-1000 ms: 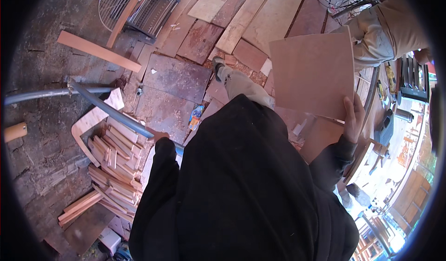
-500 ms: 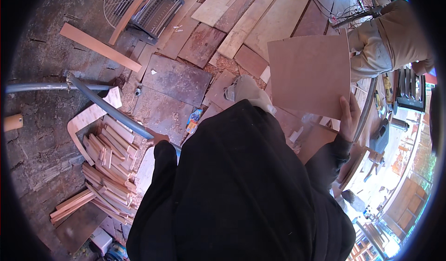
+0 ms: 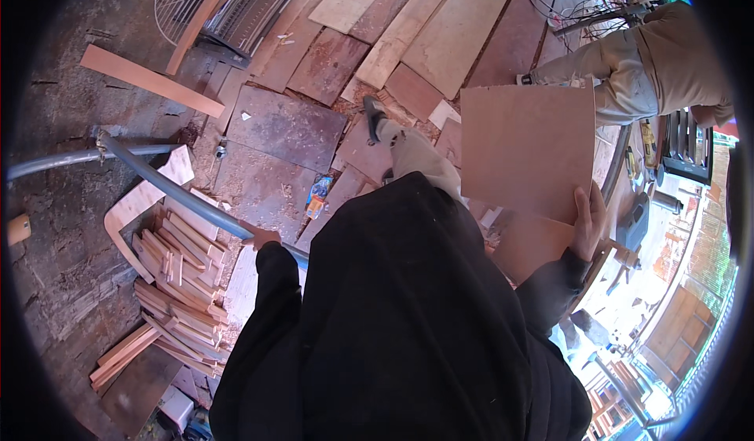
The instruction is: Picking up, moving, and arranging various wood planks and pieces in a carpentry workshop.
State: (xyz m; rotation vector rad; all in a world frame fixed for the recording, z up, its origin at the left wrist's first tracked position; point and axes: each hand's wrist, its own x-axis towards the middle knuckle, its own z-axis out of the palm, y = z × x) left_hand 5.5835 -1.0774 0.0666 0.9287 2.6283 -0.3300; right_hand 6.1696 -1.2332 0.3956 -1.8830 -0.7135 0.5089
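My right hand [image 3: 589, 225] grips a thin, squarish sheet of plywood [image 3: 528, 141] by its lower right corner. The thumb lies on the near face, and the sheet hangs upright out to my right. My left hand [image 3: 261, 235] is closed on a grey metal pipe [image 3: 184, 195], which slants down from the far left; part of the fingers is hidden. Below the held sheet is another brown board [image 3: 534, 246], partly covered by my sleeve.
Wood strips [image 3: 181, 260] lie piled at my left. Boards [image 3: 287, 127] with shavings cover the floor, and a small blue-and-orange packet [image 3: 318, 196] lies there. A wire rack [image 3: 247, 13] stands far left. Another person [image 3: 636, 72] is at the far right, near a cluttered bench [image 3: 656, 205].
My leg has swung forward, and a sandalled foot now shows farther ahead. The whole view has shifted slightly. Both hands keep their holds; the sheet hangs a little lower.
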